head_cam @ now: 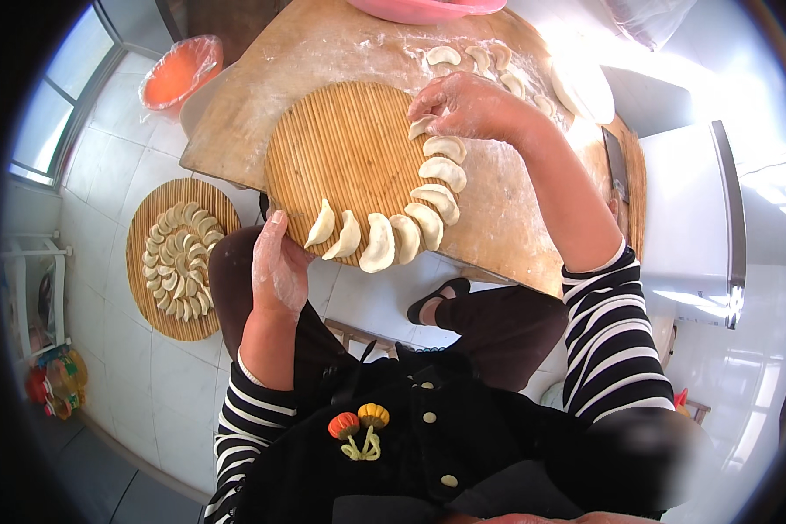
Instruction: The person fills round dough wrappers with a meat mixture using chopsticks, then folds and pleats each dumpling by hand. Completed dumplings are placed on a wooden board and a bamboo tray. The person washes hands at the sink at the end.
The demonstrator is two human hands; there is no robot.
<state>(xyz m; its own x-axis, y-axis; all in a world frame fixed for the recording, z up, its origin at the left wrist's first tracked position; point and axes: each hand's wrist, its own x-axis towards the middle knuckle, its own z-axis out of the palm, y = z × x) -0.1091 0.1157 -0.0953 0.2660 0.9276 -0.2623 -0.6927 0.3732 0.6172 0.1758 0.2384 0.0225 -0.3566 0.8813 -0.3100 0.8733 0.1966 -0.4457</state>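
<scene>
A round tray of thin woven stalks [347, 150] overlaps the edge of a floured wooden board [236, 124]. Uncooked dumplings [378, 242] lie in a curved row along the tray's near and right rim. My left hand [280, 265] holds the tray at its near left rim, thumb on top, the fingers hidden beneath. My floured right hand [462, 105] pinches a dumpling [420, 127] at the tray's upper right rim, at the end of the row. More dumplings [443, 56] lie on the floured board beyond that hand.
A pink basin [429, 9] sits at the board's far edge. A cleaver-like dark blade [614, 164] lies at the right. Low at the left is a second round tray [141, 262] full of dumplings. A plastic-lined orange container [180, 75] stands back left. A white appliance [684, 223] is at the right.
</scene>
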